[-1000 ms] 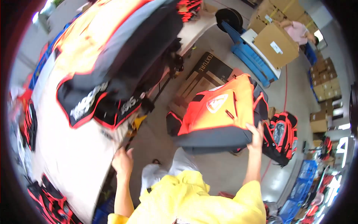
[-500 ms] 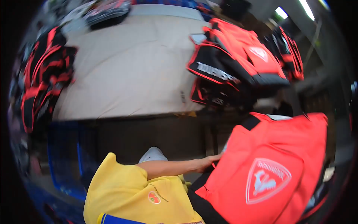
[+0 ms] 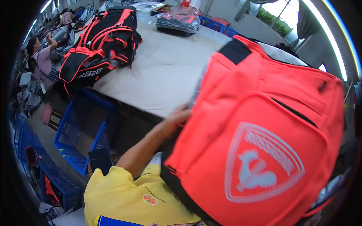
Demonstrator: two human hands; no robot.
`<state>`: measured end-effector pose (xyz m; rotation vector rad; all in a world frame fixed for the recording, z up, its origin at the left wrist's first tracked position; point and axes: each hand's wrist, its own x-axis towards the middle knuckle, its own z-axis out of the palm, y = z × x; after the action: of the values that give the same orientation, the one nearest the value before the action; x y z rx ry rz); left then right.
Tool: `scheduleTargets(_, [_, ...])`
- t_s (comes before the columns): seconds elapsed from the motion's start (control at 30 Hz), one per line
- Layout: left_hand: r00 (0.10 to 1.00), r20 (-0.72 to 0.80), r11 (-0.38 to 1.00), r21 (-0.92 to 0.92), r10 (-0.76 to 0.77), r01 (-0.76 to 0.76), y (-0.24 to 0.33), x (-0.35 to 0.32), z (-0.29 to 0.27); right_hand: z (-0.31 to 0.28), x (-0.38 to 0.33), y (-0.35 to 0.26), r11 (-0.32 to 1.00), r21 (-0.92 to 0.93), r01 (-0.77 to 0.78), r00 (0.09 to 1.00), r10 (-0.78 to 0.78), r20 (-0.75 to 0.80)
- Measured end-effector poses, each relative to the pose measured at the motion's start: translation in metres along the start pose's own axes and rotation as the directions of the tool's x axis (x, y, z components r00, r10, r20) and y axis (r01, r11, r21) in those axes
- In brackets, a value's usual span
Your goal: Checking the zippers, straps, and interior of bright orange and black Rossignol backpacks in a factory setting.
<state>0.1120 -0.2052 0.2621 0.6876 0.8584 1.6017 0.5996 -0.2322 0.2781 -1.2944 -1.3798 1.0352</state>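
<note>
A large bright red-orange backpack (image 3: 203, 150) with a white shield emblem fills the right side, tilted in front of my body and partly over the table's near edge. My left hand (image 3: 178, 117) reaches up to the backpack's left side, its fingers closed at the edge of the fabric; the fingertips are partly hidden and slightly blurred. Black fabric runs along the pack's lower left edge. My right hand does not show; the bag covers that side.
A pale cloth-covered table (image 3: 158, 71) lies ahead. Black-and-red backpacks (image 3: 102, 45) lie at its left end, a plastic-wrapped bag (image 3: 177, 22) at its far edge. Blue crates (image 3: 81, 132) stand on the floor at left. Another person (image 3: 45, 62) is at far left.
The red-orange backpack has risen and come closer, with my left hand moving up along with it. My view has swung to the right-to-left, bringing the left-hand crates and person into sight.
</note>
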Motion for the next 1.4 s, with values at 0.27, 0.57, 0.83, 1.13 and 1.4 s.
scheduleTargets(0.27, [0.929,-0.19,0.844,0.504,0.319,-0.186,0.12,0.023,-0.209,0.199,0.067,0.077,0.973,0.199,-0.118,0.925,0.035,0.379])
scheduleTargets(0.57, [0.876,-0.481,0.144,0.868,0.013,0.475,0.002,0.118,-0.399,0.423,0.124,0.19,0.697,-0.157,-0.7,0.687,0.717,0.12])
scheduleTargets(0.83, [0.807,-0.44,0.184,0.898,0.394,0.4,0.017,0.206,-0.415,0.521,0.203,0.088,0.649,-0.723,0.237,0.959,-0.039,0.28])
scheduleTargets(1.13, [0.869,-0.284,-0.343,0.833,0.406,0.433,-0.088,0.272,-0.436,0.599,0.234,0.203,0.724,-0.605,0.332,0.924,-0.118,0.365])
scheduleTargets(1.4, [0.856,-0.207,-0.326,0.862,0.473,0.389,-0.096,0.272,-0.449,0.595,0.234,0.21,0.792,-0.535,0.292,0.94,-0.134,0.315])
